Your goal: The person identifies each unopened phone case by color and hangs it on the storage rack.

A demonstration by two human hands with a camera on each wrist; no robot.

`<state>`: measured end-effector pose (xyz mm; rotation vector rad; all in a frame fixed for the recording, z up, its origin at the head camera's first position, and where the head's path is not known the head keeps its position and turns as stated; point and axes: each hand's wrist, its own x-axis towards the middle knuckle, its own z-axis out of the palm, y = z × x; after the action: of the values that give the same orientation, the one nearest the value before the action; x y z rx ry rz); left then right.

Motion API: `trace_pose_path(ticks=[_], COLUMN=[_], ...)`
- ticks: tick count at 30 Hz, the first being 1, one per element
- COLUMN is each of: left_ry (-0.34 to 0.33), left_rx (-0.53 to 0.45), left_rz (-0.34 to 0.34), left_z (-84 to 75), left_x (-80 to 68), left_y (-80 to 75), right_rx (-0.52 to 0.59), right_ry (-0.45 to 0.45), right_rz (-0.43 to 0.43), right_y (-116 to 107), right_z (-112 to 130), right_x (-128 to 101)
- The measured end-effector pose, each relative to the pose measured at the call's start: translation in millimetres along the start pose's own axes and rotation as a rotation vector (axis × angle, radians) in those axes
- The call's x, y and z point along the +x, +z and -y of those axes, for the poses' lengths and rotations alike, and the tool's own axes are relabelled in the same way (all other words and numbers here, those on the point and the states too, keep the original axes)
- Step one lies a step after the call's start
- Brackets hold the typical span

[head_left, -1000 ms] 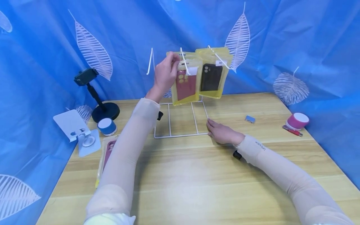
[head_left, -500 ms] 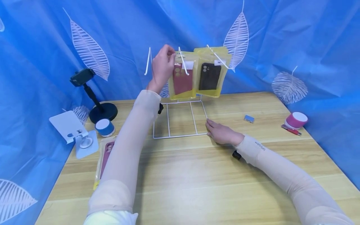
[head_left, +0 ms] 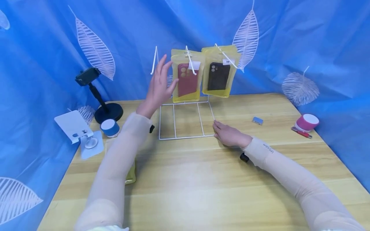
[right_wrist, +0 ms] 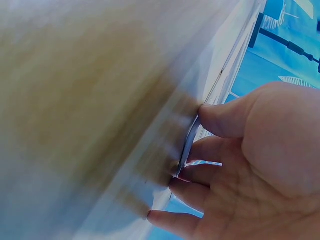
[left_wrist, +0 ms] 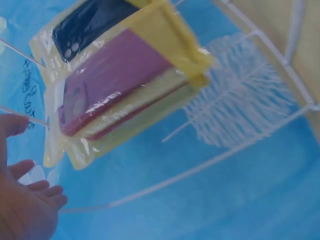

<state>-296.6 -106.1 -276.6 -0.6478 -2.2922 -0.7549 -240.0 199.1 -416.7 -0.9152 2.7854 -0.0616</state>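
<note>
A white wire rack (head_left: 185, 137) stands at the table's far middle. Two yellow packages hang from its hooks: one with a red phone case (head_left: 186, 78) (left_wrist: 115, 95), one with a black case (head_left: 218, 75) (left_wrist: 90, 25). My left hand (head_left: 160, 83) (left_wrist: 25, 200) hovers just left of the red case package, fingers spread, touching nothing. My right hand (head_left: 228, 134) lies flat on the table at the rack's front right corner. In the right wrist view its thumb (right_wrist: 225, 117) and fingertips touch the base wire (right_wrist: 187, 147).
At the left are a black phone holder (head_left: 98, 96), a white stand (head_left: 76, 131), a blue speaker (head_left: 110, 128) and a yellow package (head_left: 130, 175) under my left arm. A small blue item (head_left: 257, 121), pink speaker (head_left: 306, 123) and red pen (head_left: 300, 133) lie right. One rack hook (head_left: 154, 61) is bare.
My left hand has let go of the top of the red case package and drawn back to the left and down, fingers spread. The package stays hanging. My right hand has not moved.
</note>
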Motion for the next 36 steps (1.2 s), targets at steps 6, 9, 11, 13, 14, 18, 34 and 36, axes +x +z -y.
trace_pose_path(ticks=[6,9,11,13,14,18,34,36], left_ry=[-0.116,-0.198,-0.264,-0.333,-0.369,-0.465,-0.479,-0.454], left_rx=[0.067,0.131,0.179,0.209,0.216,0.229,0.555,0.556], left_rz=[0.278,0.422,0.520,0.597,0.626,0.729,0.901,0.884], left_z=[14.5,17.3,20.1,24.8,27.7,43.9,100.6,103.1], left_x=[-60.2,-82.0,-95.0,-105.9,-110.5,-127.2,-183.0,-186.1], left_y=[-39.8,-57.7,-67.5,-75.2,-78.5,-89.8,-92.6,-91.2], right_rx=[0.000,-0.003,-0.003,-0.011,-0.013,0.003,0.031,0.029], right_ry=[-0.007,-0.012,-0.016,-0.020,-0.019,-0.015,-0.019,-0.023], right_rz=[0.001,-0.006,-0.004,-0.006,-0.004,-0.005,-0.002,-0.004], right_y=[-1.4,-3.1,-3.4,-2.9,-2.5,-0.8,0.8,0.8], right_z=[2.9,1.8,1.0,-0.2,-0.9,-2.5,-2.6,-2.5], right_x=[4.1,2.6,2.3,2.3,2.4,3.5,5.4,5.5])
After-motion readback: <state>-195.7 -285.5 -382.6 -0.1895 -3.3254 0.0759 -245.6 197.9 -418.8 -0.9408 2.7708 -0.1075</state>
